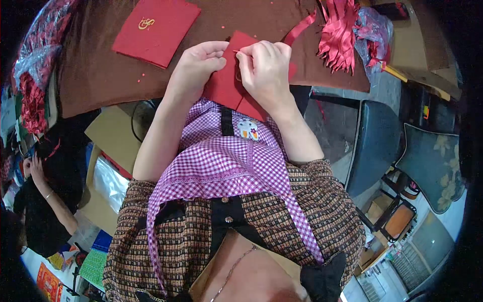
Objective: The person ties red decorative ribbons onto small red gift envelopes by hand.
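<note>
Between my two hands, at the table's front edge, lies a red card or folder (221,89) with a red ribbon (300,29) running out to its upper right. My left hand (200,64) is at the card's left side, its fingers curled and thumb bent, resting on the card's edge. On the card's right part, my right hand (265,68) pinches something small, perhaps a ribbon end, too hidden by the fingers to name. A stack of red cards (157,31) with a gold emblem sits to the upper left.
Red ribbons (338,38) hang in a bunch at the upper right of the brown-covered table (108,75), beside a plastic bag (375,32). An open carton (113,128) stands below left. Another person's arm (59,207) is at the far left. Chairs (375,146) stand at the right.
</note>
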`<state>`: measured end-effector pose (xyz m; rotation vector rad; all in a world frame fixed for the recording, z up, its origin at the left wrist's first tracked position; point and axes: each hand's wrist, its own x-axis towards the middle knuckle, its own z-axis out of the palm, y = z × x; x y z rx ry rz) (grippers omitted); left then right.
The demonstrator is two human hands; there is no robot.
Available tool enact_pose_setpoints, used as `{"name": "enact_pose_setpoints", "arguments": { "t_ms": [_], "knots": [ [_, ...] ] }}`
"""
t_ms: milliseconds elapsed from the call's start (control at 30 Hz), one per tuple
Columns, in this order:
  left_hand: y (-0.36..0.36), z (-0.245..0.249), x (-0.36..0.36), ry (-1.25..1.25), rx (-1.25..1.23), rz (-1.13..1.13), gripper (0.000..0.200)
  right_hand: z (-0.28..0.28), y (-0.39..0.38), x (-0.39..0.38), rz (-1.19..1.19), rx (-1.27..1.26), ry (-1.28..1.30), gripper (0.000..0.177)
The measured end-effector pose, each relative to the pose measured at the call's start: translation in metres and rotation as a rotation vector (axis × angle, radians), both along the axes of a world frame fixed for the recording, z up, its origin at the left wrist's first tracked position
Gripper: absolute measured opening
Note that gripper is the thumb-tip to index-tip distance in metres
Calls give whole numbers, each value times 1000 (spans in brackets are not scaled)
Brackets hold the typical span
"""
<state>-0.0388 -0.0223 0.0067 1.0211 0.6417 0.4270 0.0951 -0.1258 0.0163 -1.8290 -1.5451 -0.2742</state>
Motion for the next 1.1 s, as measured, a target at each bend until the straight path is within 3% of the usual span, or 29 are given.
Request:
{"name": "enact_pose_setpoints", "arguments": {
  "t_ms": [133, 433, 767, 1100],
  "knots": [
    [1, 8, -1, -48, -159, -43, 38, 9, -6, 2, -8, -7, -40, 13],
    [-1, 13, -6, -135, -262, -77, 39, 40, -19, 2, -5, -62, -90, 13],
    [-3, 22, -7, -203, -241, -137, 41, 48, -23, -1, 10, -77, -87, 11],
    [-9, 29, -10, -102, -147, -90, 39, 48, -19, -3, 23, -49, -73, 12]
  ]
}}
